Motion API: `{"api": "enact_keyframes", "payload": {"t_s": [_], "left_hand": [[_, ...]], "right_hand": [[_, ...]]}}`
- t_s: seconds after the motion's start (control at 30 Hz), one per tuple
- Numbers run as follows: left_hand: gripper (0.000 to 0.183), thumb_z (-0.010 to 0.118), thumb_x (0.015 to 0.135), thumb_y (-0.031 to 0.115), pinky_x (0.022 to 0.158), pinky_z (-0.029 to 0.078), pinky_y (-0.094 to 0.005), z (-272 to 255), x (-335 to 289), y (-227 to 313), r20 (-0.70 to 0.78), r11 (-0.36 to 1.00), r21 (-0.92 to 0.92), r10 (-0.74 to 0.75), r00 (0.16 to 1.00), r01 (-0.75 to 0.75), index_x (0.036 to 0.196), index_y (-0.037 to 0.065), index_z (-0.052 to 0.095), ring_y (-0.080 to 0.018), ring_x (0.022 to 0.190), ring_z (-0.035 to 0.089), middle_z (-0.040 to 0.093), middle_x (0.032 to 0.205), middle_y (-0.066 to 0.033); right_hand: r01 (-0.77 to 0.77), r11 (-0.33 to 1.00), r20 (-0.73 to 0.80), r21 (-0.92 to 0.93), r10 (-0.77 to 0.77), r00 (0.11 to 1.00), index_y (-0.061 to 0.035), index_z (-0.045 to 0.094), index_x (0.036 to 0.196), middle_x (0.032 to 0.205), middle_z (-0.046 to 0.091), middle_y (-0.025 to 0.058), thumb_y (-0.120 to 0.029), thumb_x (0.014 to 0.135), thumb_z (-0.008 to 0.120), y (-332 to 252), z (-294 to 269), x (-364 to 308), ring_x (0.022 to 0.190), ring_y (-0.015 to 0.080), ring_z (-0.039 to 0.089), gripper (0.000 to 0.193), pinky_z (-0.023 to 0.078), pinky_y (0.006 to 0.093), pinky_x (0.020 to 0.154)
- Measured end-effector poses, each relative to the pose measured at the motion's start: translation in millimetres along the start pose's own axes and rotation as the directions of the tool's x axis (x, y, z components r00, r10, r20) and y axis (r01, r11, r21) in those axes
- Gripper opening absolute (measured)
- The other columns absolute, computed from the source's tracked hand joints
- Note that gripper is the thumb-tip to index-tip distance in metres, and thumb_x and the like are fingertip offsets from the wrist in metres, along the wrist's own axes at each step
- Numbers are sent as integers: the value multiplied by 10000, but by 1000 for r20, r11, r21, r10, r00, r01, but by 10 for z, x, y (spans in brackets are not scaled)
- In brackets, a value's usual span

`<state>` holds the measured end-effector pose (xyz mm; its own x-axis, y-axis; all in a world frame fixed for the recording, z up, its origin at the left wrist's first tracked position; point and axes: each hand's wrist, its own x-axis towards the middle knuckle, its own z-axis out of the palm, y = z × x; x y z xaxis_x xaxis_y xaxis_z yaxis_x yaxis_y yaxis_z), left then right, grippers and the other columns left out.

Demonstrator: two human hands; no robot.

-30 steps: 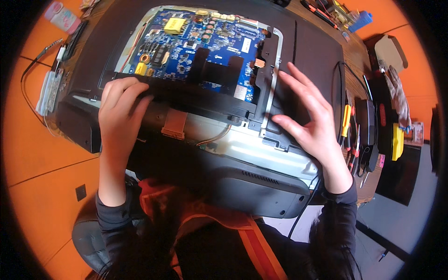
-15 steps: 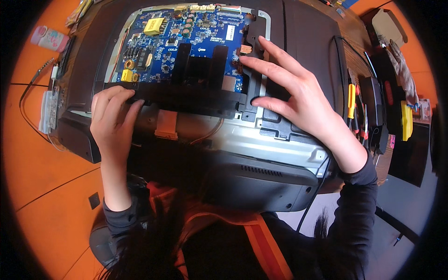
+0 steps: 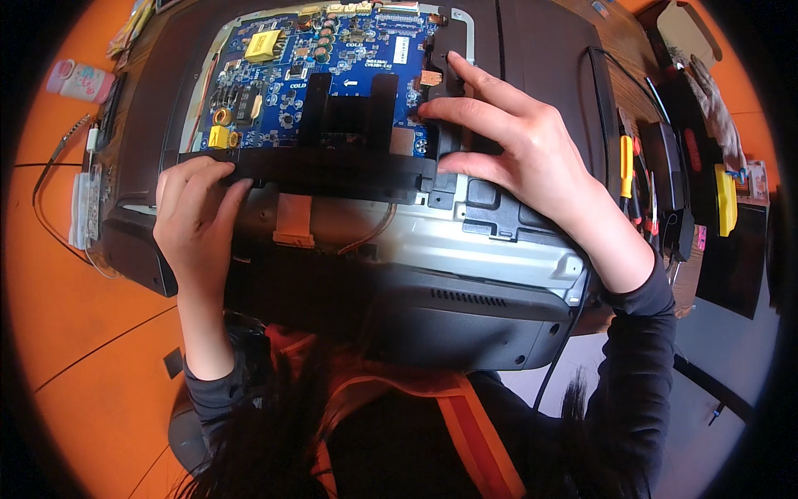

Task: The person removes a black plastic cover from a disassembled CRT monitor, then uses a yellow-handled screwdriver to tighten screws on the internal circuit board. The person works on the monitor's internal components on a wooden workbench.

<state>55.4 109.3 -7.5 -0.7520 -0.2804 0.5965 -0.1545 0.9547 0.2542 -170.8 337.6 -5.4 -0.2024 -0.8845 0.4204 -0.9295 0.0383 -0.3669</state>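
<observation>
With left hand [image 3: 191,204], pinched the left end of a black two-pronged bracket [image 3: 332,175] lying across the near edge of a blue circuit board [image 3: 278,108]. Held right hand [image 3: 532,137] spread at the board's right edge, with thumb near the bracket's other end; couldn't tell, among dark parts, whether touching it. Seemed busy steadying the bracket; called next for even support at both ends, clear of the flat cable [image 3: 294,218]. Saw the board seated in the display's [image 3: 540,75] back, and an open cardboard box [image 3: 688,33] at upper right.

Electronics workshop: tools [image 3: 626,166], exposed blue circuit board [image 3: 378,65]
</observation>
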Motion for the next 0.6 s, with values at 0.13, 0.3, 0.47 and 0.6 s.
{"api": "enact_keyframes", "payload": {"t_s": [0.13, 0.3, 0.47, 0.6], "left_hand": [[256, 764, 646, -27, 751, 459, -312, -7, 0, 11, 14, 1000, 2, -7, 1000, 7, 869, 20, 649, -247, 850, 587, 626, 867, -95], [258, 763, 642, -33, 749, 459, -313, -16, -9, 1, 15, 1000, -2, -18, 1000, 18, 868, 21, 649, -251, 843, 588, 625, 866, -96], [279, 763, 627, -45, 753, 460, -321, -13, -7, 4, 11, 1000, 5, 5, 1000, -5, 870, 23, 642, -263, 844, 588, 622, 863, -102], [297, 756, 611, -65, 761, 460, -329, -29, -15, 27, 35, 1000, 6, -21, 999, 21, 868, 23, 636, -269, 849, 583, 617, 860, -101]], "right_hand": [[76, 994, -14, -76, -77, 997, -186, 614, 1099, 1293, 504, 249, -403, 773, 655, 23, 19, 2, 977, 376, 638, 394, 561, 386, 787], [124, 992, -33, 22, -124, 992, -154, 575, 1139, 1325, 478, 235, -408, 780, 647, 83, 78, 23, 989, 387, 629, 445, 562, 394, 783], [45, 984, -64, 170, -35, 997, -78, 513, 1185, 1302, 507, 201, -344, 698, 770, 107, 9, 23, 1084, 355, 586, 611, 522, 373, 847], [-115, 974, -67, 194, 131, 989, -63, 515, 1140, 1289, 536, 163, -326, 631, 844, 171, -133, -4, 1099, 278, 586, 661, 491, 348, 871]]}}
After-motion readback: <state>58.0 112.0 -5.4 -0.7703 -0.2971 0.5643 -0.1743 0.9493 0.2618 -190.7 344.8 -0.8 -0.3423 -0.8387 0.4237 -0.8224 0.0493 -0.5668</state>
